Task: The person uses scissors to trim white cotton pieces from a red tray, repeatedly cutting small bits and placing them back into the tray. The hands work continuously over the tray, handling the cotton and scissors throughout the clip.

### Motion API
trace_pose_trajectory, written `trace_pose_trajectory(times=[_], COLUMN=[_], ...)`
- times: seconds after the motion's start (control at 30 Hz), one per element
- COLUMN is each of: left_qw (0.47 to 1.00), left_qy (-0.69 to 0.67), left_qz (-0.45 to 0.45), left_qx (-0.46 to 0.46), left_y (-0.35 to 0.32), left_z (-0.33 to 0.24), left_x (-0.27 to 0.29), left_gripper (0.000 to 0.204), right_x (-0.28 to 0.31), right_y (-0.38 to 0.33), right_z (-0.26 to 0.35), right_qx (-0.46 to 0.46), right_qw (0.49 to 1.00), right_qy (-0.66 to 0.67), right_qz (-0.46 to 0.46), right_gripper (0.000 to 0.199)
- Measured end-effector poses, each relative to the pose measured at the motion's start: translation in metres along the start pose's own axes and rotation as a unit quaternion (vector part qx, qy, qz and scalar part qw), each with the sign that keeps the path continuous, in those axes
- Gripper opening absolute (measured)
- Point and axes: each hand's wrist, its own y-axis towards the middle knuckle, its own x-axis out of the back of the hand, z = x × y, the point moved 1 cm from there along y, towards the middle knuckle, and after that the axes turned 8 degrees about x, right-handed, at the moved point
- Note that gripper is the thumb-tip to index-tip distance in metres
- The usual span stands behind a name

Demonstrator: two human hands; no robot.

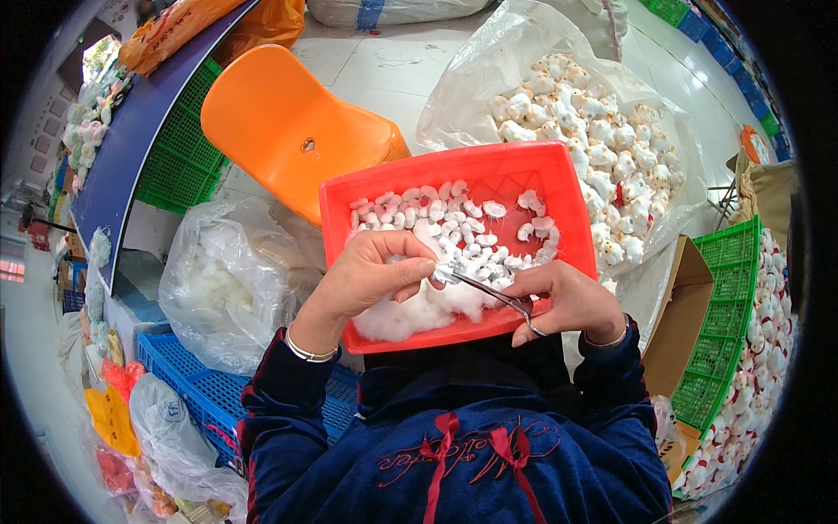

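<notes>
A red plastic tray [567, 205] rests on my lap, holding several small white plush pieces [454, 223] and a heap of white stuffing [410, 313]. My left hand [371, 275] pinches one small white plush piece [443, 272] above the stuffing. My right hand [567, 301] grips slim metal tweezers [489, 293], whose tips touch the piece held by the left hand. A silver bangle circles my left wrist.
A clear bag of small white stuffed toys [602, 131] lies behind the tray. An orange plastic chair [288, 131] stands at the back left. A bag of white stuffing [223, 279] sits on blue crates [196, 384]. Green crates [724, 332] of toys stand on the right.
</notes>
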Motion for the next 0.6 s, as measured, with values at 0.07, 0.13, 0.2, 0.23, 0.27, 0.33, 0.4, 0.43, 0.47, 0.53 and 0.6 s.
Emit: trace_pose_trajectory(times=[0.07,0.13,0.2,0.23,0.27,0.33,0.4,0.43,0.47,0.53,0.6], left_qw=[1.0,0.999,0.998,0.997,0.997,0.996,0.999,0.999,0.999,0.995,0.989], left_qy=[0.008,0.021,0.024,0.024,0.017,0.001,0.027,0.04,0.052,0.089,0.132], left_qz=[0.022,0.044,0.064,0.073,0.075,0.08,0.037,0.015,0.001,-0.041,-0.074], left_qx=[0.004,0.007,0.013,0.016,0.02,0.027,0.019,0.014,0.014,0.007,0.001], left_y=[0.0,0.001,0.004,0.005,0.007,0.012,0.013,0.013,0.012,0.009,0.006], left_z=[0.0,0.001,0.0,0.001,0.002,0.007,0.006,0.005,0.002,0.002,-0.001], left_x=[0.0,0.001,0.0,-0.001,0.0,0.003,0.004,0.004,0.003,0.0,-0.005], left_gripper=[0.011,0.01,0.009,0.009,0.009,0.01,0.011,0.012,0.013,0.013,0.013], right_x=[0.003,0.004,0.004,0.005,0.005,0.005,0.004,0.005,0.005,0.005,0.005], right_y=[-0.001,-0.003,-0.004,-0.003,-0.002,0.0,0.0,0.0,0.0,0.0,0.0], right_z=[0.003,-0.002,-0.003,-0.002,-0.001,-0.001,-0.002,-0.002,-0.003,0.002,0.003], right_qx=[0.009,0.024,0.037,0.041,0.046,0.036,0.019,0.009,-0.001,-0.007,-0.009], right_qw=[1.0,0.999,0.999,0.998,0.997,0.998,0.999,0.999,0.999,0.999,0.999], right_qy=[-0.014,-0.011,-0.018,-0.024,-0.031,-0.022,-0.015,-0.014,-0.013,-0.027,-0.046], right_qz=[0.021,0.026,0.035,0.042,0.049,0.045,0.04,0.037,0.034,0.02,0.012], right_gripper=[0.062,0.065,0.067,0.068,0.068,0.067,0.066,0.066,0.066,0.065,0.065])
